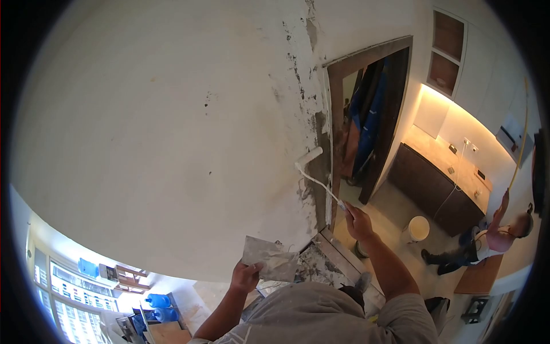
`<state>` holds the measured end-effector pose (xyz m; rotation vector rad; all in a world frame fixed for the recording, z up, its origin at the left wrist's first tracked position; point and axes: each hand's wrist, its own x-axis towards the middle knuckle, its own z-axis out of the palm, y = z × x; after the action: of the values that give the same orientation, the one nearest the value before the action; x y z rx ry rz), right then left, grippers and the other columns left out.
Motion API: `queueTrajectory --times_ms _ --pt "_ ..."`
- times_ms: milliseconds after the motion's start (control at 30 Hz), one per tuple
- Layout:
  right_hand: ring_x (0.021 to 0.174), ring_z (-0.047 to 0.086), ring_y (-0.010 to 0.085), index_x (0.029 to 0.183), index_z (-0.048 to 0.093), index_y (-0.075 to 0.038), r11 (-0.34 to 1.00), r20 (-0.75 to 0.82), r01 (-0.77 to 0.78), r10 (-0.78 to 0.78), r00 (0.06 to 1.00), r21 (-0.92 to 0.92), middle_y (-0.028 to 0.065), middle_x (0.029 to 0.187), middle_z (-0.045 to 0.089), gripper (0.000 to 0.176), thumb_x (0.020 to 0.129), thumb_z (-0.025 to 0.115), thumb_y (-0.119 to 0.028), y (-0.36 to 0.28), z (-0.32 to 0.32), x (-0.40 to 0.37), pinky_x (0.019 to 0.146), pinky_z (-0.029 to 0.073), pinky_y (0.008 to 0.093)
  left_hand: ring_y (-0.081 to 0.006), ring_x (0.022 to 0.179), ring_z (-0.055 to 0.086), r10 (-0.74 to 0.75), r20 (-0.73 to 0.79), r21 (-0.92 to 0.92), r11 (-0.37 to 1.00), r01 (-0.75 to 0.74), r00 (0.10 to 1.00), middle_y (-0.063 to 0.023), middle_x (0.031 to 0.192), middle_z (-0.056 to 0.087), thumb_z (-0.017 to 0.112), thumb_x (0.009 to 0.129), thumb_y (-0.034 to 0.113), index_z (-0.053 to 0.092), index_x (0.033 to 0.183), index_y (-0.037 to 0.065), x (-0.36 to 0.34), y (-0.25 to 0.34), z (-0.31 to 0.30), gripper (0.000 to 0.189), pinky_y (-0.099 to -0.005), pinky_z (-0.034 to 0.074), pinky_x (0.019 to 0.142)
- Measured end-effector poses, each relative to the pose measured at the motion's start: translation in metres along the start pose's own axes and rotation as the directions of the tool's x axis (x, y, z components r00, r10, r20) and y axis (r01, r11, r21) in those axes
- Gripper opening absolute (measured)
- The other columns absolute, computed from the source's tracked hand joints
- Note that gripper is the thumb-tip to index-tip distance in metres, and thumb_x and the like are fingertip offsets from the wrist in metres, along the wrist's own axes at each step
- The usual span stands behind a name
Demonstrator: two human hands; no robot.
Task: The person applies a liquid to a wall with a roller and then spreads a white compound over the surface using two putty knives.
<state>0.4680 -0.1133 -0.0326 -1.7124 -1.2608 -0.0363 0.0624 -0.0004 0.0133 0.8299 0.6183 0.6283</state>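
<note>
Both hands were up by the white wall (160, 126), well apart from each other. Far down at 8 o'clock sat a window (63, 298) and two blue water jugs (157, 303). Left hand (246, 278), at 6 o'clock, was shut tight on a flat grey plaster board (270, 262), which tipped up just beside the wall. Right hand (358, 221), a bit past the middle toward 4 o'clock, was wrapped round the thin handle of a small roller (309, 156). The white roller head sat at 11 o'clock from that hand and touched the wall's rough edge, just beside the door frame (337, 97). At 4 o'clock a white bucket (418, 228) stood on the floor. Farther out at 4 o'clock, another person (498, 238) held one arm up near the dark cabinets (435, 186).
</note>
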Motion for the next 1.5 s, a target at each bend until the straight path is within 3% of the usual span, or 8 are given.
queueTrajectory --times_ms 200,400,800,900,1100,1300,1400,1500 --pt "0.090 0.069 0.0394 0.130 0.062 -0.008 0.988 -0.161 0.094 -0.074 0.984 0.120 0.0223 0.100 0.070 0.033 0.100 0.057 -0.019 -0.048 -0.008 0.073 0.076 0.054 0.0420 -0.0345 0.121 0.059 -0.020 -0.052 -0.004 1.000 0.020 0.998 -0.0194 0.129 0.060 0.059 0.082 -0.001 0.047 0.135 -0.006 -0.008 0.012 0.016 0.055 -0.0471 0.048 0.105" --pt "0.096 0.069 0.0376 0.132 0.061 -0.008 0.987 -0.184 0.107 -0.083 0.979 0.122 0.0217 0.108 0.069 0.034 0.101 0.056 -0.020 -0.059 -0.021 0.122 0.080 0.054 0.0403 -0.0346 0.119 0.060 0.006 -0.070 -0.022 1.000 -0.007 0.997 -0.0191 0.127 0.060 0.059 0.081 -0.002 0.047 0.135 -0.006 -0.011 0.004 -0.002 0.054 -0.0472 0.048 0.104" --pt "0.094 0.067 0.0407 0.131 0.062 -0.012 0.990 0.082 -0.126 0.131 0.988 -0.061 0.0222 0.101 0.070 0.033 0.100 0.055 -0.021 0.027 0.008 0.009 0.078 0.054 0.0441 -0.0335 0.119 0.060 0.003 -0.083 0.001 1.000 -0.003 0.997 -0.0181 0.126 0.061 0.059 0.082 0.001 0.049 0.134 -0.005 -0.018 -0.006 -0.023 0.054 -0.0472 0.047 0.104" --pt "0.093 0.067 0.0413 0.132 0.061 -0.011 0.996 0.052 -0.066 0.069 0.996 -0.065 0.0231 0.101 0.070 0.034 0.100 0.055 -0.022 0.033 0.008 -0.003 0.077 0.053 0.0455 -0.0338 0.120 0.060 0.021 -0.041 0.020 1.000 -0.020 0.999 -0.0182 0.127 0.061 0.059 0.081 0.001 0.048 0.134 -0.005 -0.014 -0.006 -0.016 0.054 -0.0475 0.047 0.105" --pt "0.094 0.067 0.0420 0.135 0.058 -0.007 0.985 0.016 -0.149 0.148 0.989 0.083 0.0235 0.102 0.070 0.037 0.101 0.054 -0.023 -0.029 -0.013 0.058 0.079 0.053 0.0435 -0.0338 0.122 0.059 -0.008 -0.011 0.022 1.000 0.008 1.000 -0.0187 0.128 0.060 0.059 0.082 0.001 0.047 0.135 -0.005 -0.008 0.004 0.008 0.055 -0.0477 0.046 0.106" --pt "0.096 0.067 0.0426 0.134 0.059 -0.007 0.992 -0.139 0.041 -0.024 0.990 0.121 0.0250 0.104 0.069 0.037 0.102 0.053 -0.023 -0.021 -0.009 0.078 0.081 0.053 0.0430 -0.0345 0.122 0.059 0.004 -0.029 0.023 1.000 -0.003 1.000 -0.0193 0.129 0.060 0.059 0.082 0.001 0.047 0.136 -0.006 -0.012 0.007 0.014 0.056 -0.0469 0.046 0.106" --pt "0.097 0.067 0.0425 0.133 0.061 -0.009 0.985 0.008 -0.157 0.157 0.988 0.066 0.0240 0.105 0.069 0.036 0.101 0.053 -0.026 -0.012 -0.010 0.053 0.083 0.053 0.0440 -0.0344 0.121 0.059 0.016 -0.033 -0.003 1.000 -0.017 0.999 -0.0193 0.129 0.060 0.058 0.082 0.001 0.047 0.136 -0.006 -0.013 0.002 0.005 0.056 -0.0463 0.047 0.105" --pt "0.095 0.067 0.0421 0.133 0.061 -0.013 0.982 0.074 -0.179 0.184 0.980 -0.067 0.0230 0.104 0.070 0.036 0.101 0.053 -0.028 0.013 -0.004 0.025 0.082 0.053 0.0462 -0.0344 0.121 0.059 0.009 -0.035 -0.015 1.000 -0.009 0.999 -0.0192 0.129 0.060 0.057 0.082 0.000 0.046 0.136 -0.006 -0.015 -0.002 -0.006 0.056 -0.0459 0.048 0.105"
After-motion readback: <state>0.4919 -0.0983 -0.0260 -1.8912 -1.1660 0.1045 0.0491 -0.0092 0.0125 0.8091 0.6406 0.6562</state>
